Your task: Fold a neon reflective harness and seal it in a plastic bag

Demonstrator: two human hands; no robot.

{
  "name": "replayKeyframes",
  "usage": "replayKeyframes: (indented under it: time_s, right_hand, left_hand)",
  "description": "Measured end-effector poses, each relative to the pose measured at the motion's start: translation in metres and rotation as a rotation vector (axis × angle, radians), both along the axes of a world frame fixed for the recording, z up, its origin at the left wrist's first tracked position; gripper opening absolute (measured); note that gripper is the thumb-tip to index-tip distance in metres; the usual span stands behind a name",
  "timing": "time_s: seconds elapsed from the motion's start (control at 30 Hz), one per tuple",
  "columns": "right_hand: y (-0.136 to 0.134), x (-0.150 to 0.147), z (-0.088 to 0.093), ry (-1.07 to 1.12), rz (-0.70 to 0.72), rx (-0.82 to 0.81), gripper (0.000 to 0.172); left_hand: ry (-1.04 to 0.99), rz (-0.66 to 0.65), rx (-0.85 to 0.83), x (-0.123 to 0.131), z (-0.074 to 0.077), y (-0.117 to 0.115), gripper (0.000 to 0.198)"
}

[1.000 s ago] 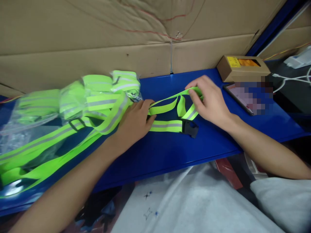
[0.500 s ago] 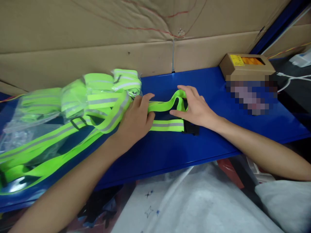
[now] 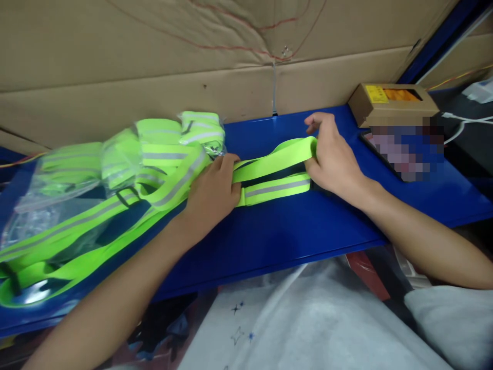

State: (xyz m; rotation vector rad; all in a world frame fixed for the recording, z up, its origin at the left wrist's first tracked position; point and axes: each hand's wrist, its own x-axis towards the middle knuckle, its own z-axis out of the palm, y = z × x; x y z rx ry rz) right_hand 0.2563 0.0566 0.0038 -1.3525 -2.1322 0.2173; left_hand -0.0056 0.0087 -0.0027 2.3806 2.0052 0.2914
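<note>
A neon-yellow reflective strap (image 3: pixel 277 189) with a grey stripe stretches between my two hands above the blue tabletop (image 3: pixel 277 226). My left hand (image 3: pixel 213 190) is closed over the strap, its thumb and fingers pressing the layers together. At the other end, my right hand (image 3: pixel 335 156) has its thumb and some fingers at the folded loop, drawing it out; the index finger is bent up and away. Part of a black buckle lies hidden under my right palm. More strap (image 3: pixel 73 228) trails to the left with black sliders on it.
Several bagged bundles of neon strap (image 3: pixel 157 133) line the back left against a cardboard wall (image 3: pixel 154 92). A brown box (image 3: pixel 396 105) with a yellow label stands back right. A blurred-out phone-like object (image 3: pixel 404 151) lies before it. White cables (image 3: pixel 462 122) run at the right edge.
My right hand has moved right and pulled the slack loop out into a longer, straighter fold. My left hand has stayed about in place, its fingers closing more on the strap.
</note>
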Motion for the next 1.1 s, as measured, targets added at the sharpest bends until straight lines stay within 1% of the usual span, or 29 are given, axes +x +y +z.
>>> replayKeyframes:
  time_s: [0.13, 0.2, 0.27, 0.33, 0.4, 0.47, 0.53, 0.6, 0.63, 0.7, 0.77, 0.8, 0.83, 0.93, 1.0, 1.1]
  right_hand:
    - [0.001, 0.011, 0.009, 0.032, -0.018, -0.032, 0.063]
    - [0.007, 0.024, 0.011, 0.038, 0.039, -0.151, 0.067]
    - [0.014, 0.038, 0.013, 0.029, 0.157, -0.337, 0.068]
    - [0.019, 0.05, 0.017, 0.025, 0.256, -0.466, 0.061]
    - [0.022, 0.057, 0.022, 0.036, 0.298, -0.496, 0.051]
    - [0.022, 0.06, 0.024, 0.065, 0.331, -0.521, 0.045]
    - [0.021, 0.06, 0.022, 0.088, 0.359, -0.576, 0.041]
    - [0.02, 0.058, 0.017, 0.076, 0.356, -0.606, 0.037]
    - [0.02, 0.056, 0.013, 0.058, 0.343, -0.608, 0.038]
    - [0.02, 0.052, 0.006, 0.008, 0.29, -0.583, 0.045]
    - [0.018, 0.045, 0.002, -0.045, 0.212, -0.515, 0.055]
    - [0.016, 0.042, 0.002, -0.077, 0.177, -0.46, 0.056]
    - [0.013, 0.039, 0.002, -0.112, 0.152, -0.39, 0.053]
    - [-0.001, 0.032, 0.003, -0.184, 0.106, -0.18, 0.032]
    - [-0.013, 0.033, 0.001, -0.178, 0.074, -0.097, 0.03]
    - [-0.026, 0.041, -0.008, -0.124, 0.076, -0.07, 0.033]
  left_hand:
    - [0.008, -0.005, 0.018, -0.002, -0.003, 0.001, 0.042]
    - [0.004, -0.023, 0.03, -0.003, -0.004, 0.001, 0.041]
    - [0.002, -0.031, 0.032, -0.004, -0.004, 0.001, 0.042]
    - [0.008, -0.026, 0.02, -0.004, -0.003, 0.001, 0.044]
    - [0.024, -0.025, -0.001, -0.004, -0.001, 0.0, 0.045]
    - [0.051, -0.036, -0.022, -0.005, 0.0, 0.001, 0.046]
    - [0.078, -0.055, -0.037, -0.006, 0.0, 0.001, 0.047]
    - [0.098, -0.066, -0.043, -0.006, -0.001, 0.002, 0.047]
    - [0.108, -0.067, -0.046, -0.006, -0.001, 0.002, 0.046]
    - [0.131, -0.065, -0.049, -0.006, -0.001, 0.002, 0.046]
    - [0.155, -0.07, -0.052, -0.004, 0.0, 0.001, 0.047]
    - [0.166, -0.074, -0.051, -0.003, 0.0, 0.0, 0.047]
    - [0.177, -0.076, -0.048, -0.002, 0.001, 0.0, 0.047]
    - [0.202, -0.067, -0.037, -0.001, 0.002, -0.001, 0.046]
    - [0.198, -0.059, -0.028, -0.001, 0.001, -0.001, 0.046]
    - [0.141, -0.054, -0.018, -0.002, 0.0, 0.001, 0.046]
